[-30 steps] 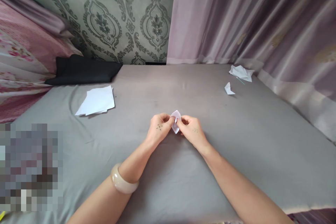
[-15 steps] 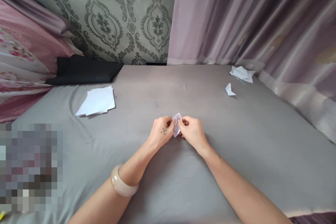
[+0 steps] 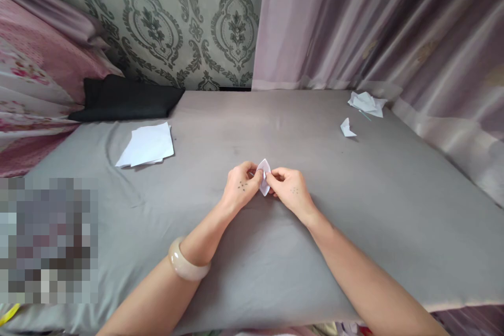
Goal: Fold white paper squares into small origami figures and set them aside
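Note:
Between my hands, above the middle of the grey cloth (image 3: 252, 252), is a small folded white paper (image 3: 265, 165). It has pointed ends at top and bottom and looks spread open in the middle. My left hand (image 3: 242, 184) pinches its left side, with the thumb pressed on the paper. From the other side, my right hand (image 3: 291, 186) grips the right edge between thumb and fingers. The fingertips behind the paper are partly hidden. A pale bangle (image 3: 189, 262) circles my left forearm.
White paper sheets (image 3: 147, 144) lie stacked at the left, before a folded black cloth (image 3: 126, 97). At the right stand a small folded paper piece (image 3: 347, 128) and a heap of white papers (image 3: 367, 102) beside the curtain (image 3: 323, 26). A blurred patch covers the lower left.
The camera view has tipped slightly downward. The paper now appears a little wider open between my thumbs; both hands still hold it.

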`<state>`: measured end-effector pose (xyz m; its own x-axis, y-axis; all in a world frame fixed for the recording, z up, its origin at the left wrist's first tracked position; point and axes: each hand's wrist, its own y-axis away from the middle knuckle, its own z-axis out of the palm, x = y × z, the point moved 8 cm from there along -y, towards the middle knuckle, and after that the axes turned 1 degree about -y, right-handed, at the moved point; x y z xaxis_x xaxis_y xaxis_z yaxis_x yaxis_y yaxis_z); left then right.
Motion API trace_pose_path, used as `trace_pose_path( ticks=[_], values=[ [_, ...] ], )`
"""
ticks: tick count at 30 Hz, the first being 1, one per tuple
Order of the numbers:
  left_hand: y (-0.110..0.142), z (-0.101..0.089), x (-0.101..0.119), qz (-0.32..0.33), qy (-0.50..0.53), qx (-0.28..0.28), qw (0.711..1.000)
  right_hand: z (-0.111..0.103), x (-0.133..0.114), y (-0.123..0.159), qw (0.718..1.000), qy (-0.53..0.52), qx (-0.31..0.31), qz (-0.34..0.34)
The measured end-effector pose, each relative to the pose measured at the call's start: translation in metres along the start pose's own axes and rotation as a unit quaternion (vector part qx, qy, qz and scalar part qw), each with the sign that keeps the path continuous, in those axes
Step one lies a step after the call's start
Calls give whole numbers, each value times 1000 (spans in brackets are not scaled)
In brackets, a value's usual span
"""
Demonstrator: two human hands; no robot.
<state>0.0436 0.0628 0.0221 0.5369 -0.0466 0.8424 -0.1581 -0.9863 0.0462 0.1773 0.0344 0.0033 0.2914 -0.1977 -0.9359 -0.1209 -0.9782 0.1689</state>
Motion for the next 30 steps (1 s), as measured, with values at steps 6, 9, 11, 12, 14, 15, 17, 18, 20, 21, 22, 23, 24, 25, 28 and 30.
trace_pose_path(
  ticks=[6,9,11,12,14,15,17,18,20,21,22,23,24,25,28,30],
  values=[
    [-2,2,9,100,51,4,994,-4,-12,1,995,55,9,-84],
    [-3,-7,2,74,76,63,992,1,-3,0,1000,14,-12,-23],
    [-3,-13,-2,60,92,101,989,9,5,1,998,-33,-47,32],
    [-3,-14,-4,55,96,109,988,11,7,1,995,-55,-59,51],
    [-3,-15,-4,51,94,111,988,13,9,0,992,-83,-62,66],
    [-3,-15,-4,50,87,106,989,11,10,-1,993,-87,-53,67],
    [-2,-14,-2,49,66,97,992,5,12,-3,994,-84,-29,63],
    [-2,-14,-1,49,53,94,993,2,12,-4,995,-79,-17,61],
    [-1,-14,1,50,26,92,994,-2,13,-5,996,-68,-3,57],
    [0,-14,1,51,13,92,994,-3,13,-5,997,-62,-1,55],
    [0,-13,1,52,5,90,995,-4,12,-4,997,-55,-1,53],
    [-1,-12,0,50,4,86,995,-4,11,-4,998,-43,-4,53],
    [-1,-11,-2,42,14,78,996,-4,10,-3,998,-26,-5,52],
    [-2,-9,-5,29,34,68,997,-5,8,-2,999,-1,-3,45],
    [-5,-2,-16,-22,119,38,992,-14,-9,2,992,106,56,-36],
    [-6,1,-20,-40,147,32,988,-18,-25,6,976,146,98,-125]
  ],
)
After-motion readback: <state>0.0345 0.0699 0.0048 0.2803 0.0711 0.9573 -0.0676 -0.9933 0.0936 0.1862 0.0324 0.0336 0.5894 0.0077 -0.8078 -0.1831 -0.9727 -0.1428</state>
